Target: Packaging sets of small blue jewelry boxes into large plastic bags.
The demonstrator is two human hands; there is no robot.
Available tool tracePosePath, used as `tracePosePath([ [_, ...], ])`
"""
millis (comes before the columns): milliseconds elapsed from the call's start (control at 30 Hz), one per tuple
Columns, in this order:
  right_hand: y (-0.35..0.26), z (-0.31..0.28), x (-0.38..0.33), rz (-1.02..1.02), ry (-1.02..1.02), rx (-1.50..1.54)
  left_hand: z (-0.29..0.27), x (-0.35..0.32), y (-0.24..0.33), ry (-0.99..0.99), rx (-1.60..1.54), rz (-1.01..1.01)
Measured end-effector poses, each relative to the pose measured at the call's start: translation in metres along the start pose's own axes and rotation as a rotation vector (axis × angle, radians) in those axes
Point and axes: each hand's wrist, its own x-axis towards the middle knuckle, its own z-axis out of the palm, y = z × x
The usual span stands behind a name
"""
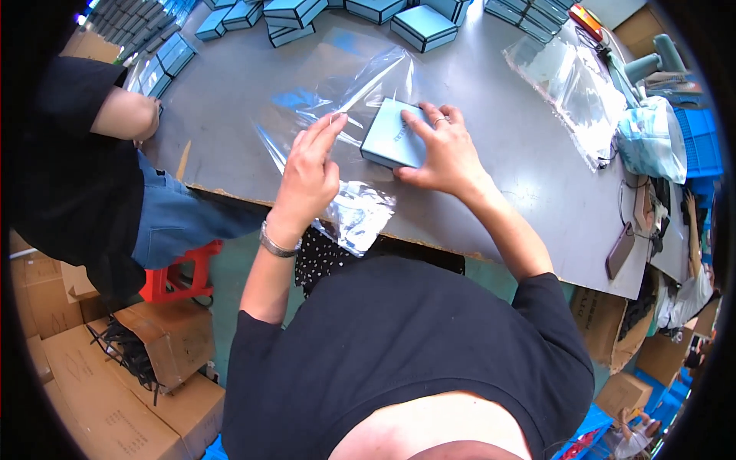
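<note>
A flat light-blue box (389, 138) with dark edges and print on its lid lies on the grey table. My right hand (445, 149) grips it from the right, thumb at the near edge and fingers over the far side. Clear plastic film (376, 77) spreads beneath and behind the box. A crumpled, shiny part of the film hangs over the table's near edge. Just left of the box, my left hand (310, 172) has its fingers pressed together at a fold of the film and appears to pinch it.
Several similar blue boxes (425, 27) stand along the far side of the table (506, 130). More clear film (571, 92) and a phone (619, 251) lie to the right. A co-worker (73, 169) is at the left, near a red stool (184, 272) and cardboard cartons (115, 391).
</note>
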Motion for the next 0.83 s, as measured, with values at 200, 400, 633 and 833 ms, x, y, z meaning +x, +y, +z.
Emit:
tracePosePath([
  [200, -0.018, 0.047, 0.031, -0.01, 0.051, -0.006, 0.022, -0.003, 0.03, 0.01, 0.083, 0.161],
  [400, -0.016, 0.08, 0.042, -0.063, 0.244, -0.115, 0.044, -0.062, 0.005, 0.133, 0.183, 0.016],
  [633, -0.024, 0.082, 0.047, -0.026, 0.279, -0.017, 0.039, -0.101, -0.008, 0.199, 0.369, -0.341],
  [833, -0.046, 0.089, 0.07, -0.188, 0.24, 0.097, 0.036, -0.102, -0.02, -0.039, 0.172, -0.215],
])
